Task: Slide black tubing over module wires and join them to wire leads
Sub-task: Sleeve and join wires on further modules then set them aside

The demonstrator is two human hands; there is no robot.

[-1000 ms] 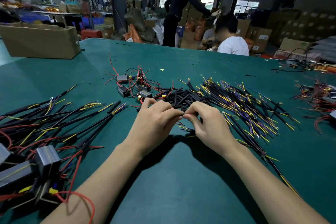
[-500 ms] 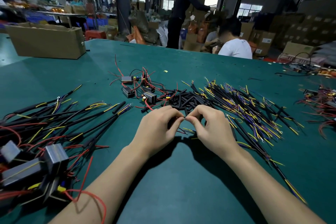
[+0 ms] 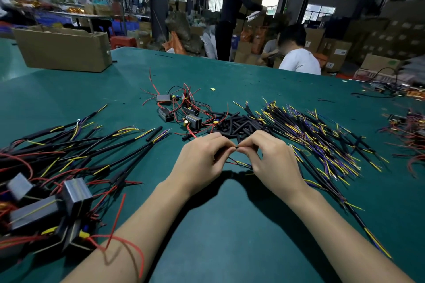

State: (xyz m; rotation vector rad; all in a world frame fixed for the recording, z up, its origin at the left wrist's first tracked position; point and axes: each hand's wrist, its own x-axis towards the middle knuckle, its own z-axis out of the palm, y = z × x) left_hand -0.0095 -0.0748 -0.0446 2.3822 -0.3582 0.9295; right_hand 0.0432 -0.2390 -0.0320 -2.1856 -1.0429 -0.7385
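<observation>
— Where are the hands?
— Low over the green table (image 3: 230,225). The left hand (image 3: 202,158) and right hand (image 3: 271,161) meet fingertip to fingertip, both pinching a small black tube (image 3: 236,148).
— And the wires?
— Thin wires (image 3: 239,163) trail beneath them. The tube pile (image 3: 236,125) lies just beyond.

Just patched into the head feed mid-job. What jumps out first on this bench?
Dead centre, the left hand and right hand meet fingertip to fingertip, pinching thin wires above the green table. Just behind them lies a heap of black tubing, with a sprawl of yellow-and-purple wire leads to its right and finished modules at near left.
</observation>
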